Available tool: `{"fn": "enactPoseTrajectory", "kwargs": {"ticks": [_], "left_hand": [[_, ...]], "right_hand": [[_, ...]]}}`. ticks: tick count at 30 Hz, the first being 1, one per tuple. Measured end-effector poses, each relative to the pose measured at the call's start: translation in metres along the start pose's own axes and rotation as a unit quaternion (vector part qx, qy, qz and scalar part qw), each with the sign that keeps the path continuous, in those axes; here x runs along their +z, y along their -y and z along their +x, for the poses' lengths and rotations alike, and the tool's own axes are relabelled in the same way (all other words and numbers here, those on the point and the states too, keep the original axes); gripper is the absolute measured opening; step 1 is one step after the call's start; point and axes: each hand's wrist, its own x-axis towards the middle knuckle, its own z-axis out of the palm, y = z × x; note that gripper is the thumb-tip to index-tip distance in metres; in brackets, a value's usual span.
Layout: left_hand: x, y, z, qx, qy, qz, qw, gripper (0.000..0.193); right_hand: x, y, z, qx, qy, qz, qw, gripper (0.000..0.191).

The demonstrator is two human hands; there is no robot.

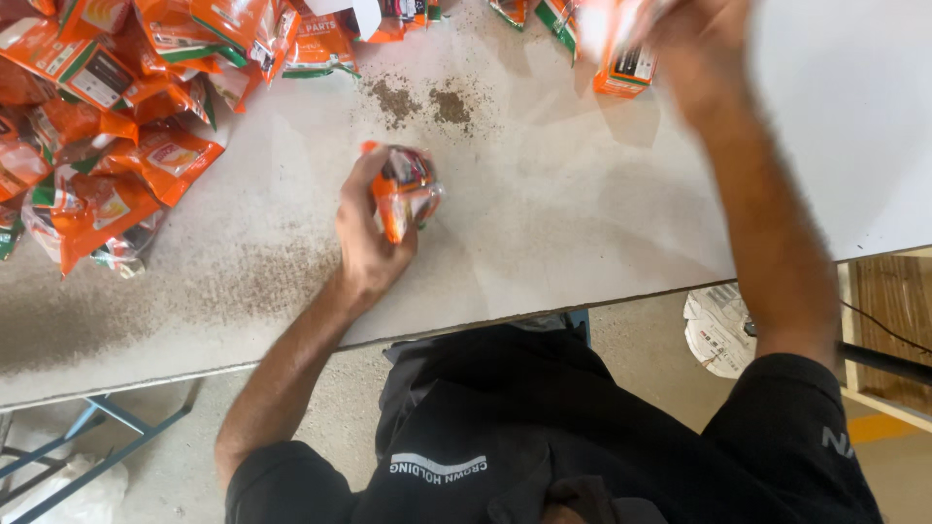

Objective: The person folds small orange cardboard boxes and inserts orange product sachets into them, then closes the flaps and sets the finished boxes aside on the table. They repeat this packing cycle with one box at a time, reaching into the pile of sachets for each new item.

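Observation:
My left hand [367, 233] grips a small orange packet [405, 191] just above the white tabletop [544, 204], near its front edge. My right hand [694, 44] is stretched to the far side of the table and blurred by motion. It holds another orange packet [621, 58] near the top of the view. A large heap of similar orange packets [107, 116] lies at the far left of the table.
Two patches of dark brown powder [422, 102] are spilled on the table behind my left hand, with fine dust spread leftward. More packets line the far edge. A blue metal frame [107, 427] and crumpled paper [718, 325] are on the floor.

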Motion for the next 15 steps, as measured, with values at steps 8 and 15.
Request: {"fn": "enactPoseTrajectory", "kwargs": {"ticks": [8, 15], "left_hand": [[0.043, -0.018, -0.004, -0.047, -0.058, -0.305, 0.950, 0.052], [0.053, -0.027, -0.003, -0.127, -0.061, -0.329, 0.934, 0.057]], "right_hand": [[0.141, -0.026, -0.107, 0.289, 0.312, 0.226, 0.876, 0.075], [0.147, -0.006, -0.120, -0.047, 0.353, -0.188, 0.915, 0.103]]}}
